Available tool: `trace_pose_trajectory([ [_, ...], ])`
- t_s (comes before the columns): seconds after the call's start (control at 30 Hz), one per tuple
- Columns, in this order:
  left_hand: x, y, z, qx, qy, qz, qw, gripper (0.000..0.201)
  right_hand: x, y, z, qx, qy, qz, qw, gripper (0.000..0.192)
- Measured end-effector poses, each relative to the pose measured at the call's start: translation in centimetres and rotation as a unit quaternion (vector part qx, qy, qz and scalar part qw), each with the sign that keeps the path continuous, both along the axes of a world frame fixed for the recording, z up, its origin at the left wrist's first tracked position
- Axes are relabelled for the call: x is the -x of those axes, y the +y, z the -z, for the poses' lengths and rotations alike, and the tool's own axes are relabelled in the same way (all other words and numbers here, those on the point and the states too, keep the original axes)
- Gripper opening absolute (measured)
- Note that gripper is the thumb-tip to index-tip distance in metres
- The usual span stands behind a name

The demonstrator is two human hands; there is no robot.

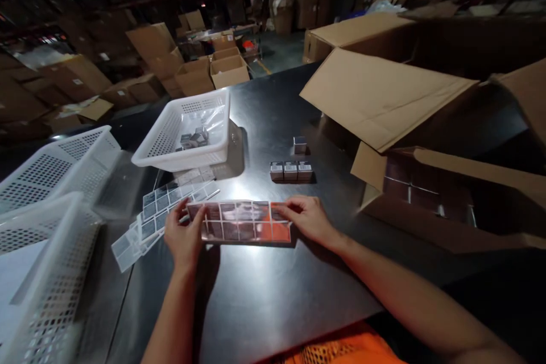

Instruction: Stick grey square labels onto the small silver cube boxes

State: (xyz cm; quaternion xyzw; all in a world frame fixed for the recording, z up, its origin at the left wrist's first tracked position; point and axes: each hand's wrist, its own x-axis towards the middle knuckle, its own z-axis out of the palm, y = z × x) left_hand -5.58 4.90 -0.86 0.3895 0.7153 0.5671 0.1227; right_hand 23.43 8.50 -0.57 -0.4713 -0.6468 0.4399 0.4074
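Between my two hands I hold a glossy sheet of stickers (239, 222), marked off in two rows of rectangles by pale lines. My left hand (184, 233) pinches its left end, thumb in front. At the upper right corner, my right hand (307, 217) grips it between thumb and fingers. More sticker sheets (160, 207) lie fanned out left of my left hand, partly overlapping. Beyond the held sheet, three small boxes (290, 170) with printed labels stand side by side in a row. Another small silvery box (300, 145) sits just behind them.
A white perforated basket (183, 162) with small shiny pieces and clear plastic stands behind the sheets. Further white baskets (63, 168) are at the left edge. On the right, an open cardboard carton (409, 239) holds dark boxes, its flaps sticking out over the metal table (264, 307).
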Motion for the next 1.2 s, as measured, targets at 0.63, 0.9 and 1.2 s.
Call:
trace_pose_trajectory([
  [0.63,-11.4,3.2,-4.3,0.296,0.444,0.217,0.817,0.064,1.2,-1.5,1.0,-0.233,-0.031,0.016,0.972,0.009],
  [0.9,-7.4,4.1,-3.6,0.305,0.407,0.197,0.838,0.057,-0.1,-2.3,-0.5,-0.408,0.001,-0.076,0.91,0.017],
  [1.2,-4.8,4.2,-2.5,0.209,0.291,0.299,0.884,0.046,0.0,7.9,-2.1,-0.274,-0.341,0.012,0.899,0.107],
])
